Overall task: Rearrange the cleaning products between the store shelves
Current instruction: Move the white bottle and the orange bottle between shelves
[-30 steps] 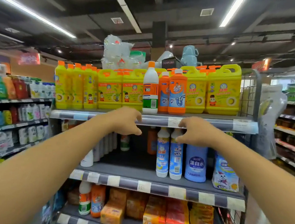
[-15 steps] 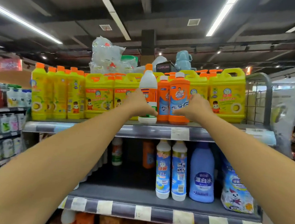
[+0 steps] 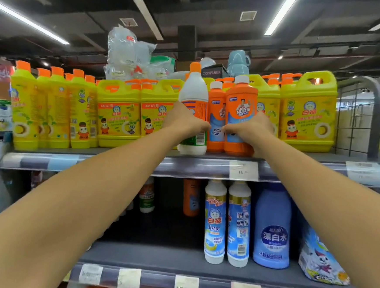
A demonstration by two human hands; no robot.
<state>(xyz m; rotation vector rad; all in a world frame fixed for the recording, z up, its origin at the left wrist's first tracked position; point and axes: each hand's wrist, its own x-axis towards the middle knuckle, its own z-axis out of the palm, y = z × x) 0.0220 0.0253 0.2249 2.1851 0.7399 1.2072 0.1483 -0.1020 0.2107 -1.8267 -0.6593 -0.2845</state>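
Observation:
On the top shelf (image 3: 182, 166) stand a white bottle with an orange cap (image 3: 194, 94) and two orange Mr Muscle bottles, one in front (image 3: 241, 100) and one behind it (image 3: 215, 114). My left hand (image 3: 184, 120) wraps around the white bottle's middle. My right hand (image 3: 249, 128) grips the front orange bottle around its lower half. Both bottles stand upright on the shelf, and my fingertips nearly meet in front of the rear orange bottle.
Yellow detergent jugs (image 3: 118, 113) line the top shelf on both sides. The shelf below (image 3: 152, 259) holds two white-and-blue bottles (image 3: 226, 221), a blue bleach bottle (image 3: 272, 230) and a printed bag (image 3: 320, 261). A wire end panel (image 3: 357, 111) closes the right side.
Both hands rose from the top shelf's front edge to the bottles and closed around them. The view has moved closer to the shelf.

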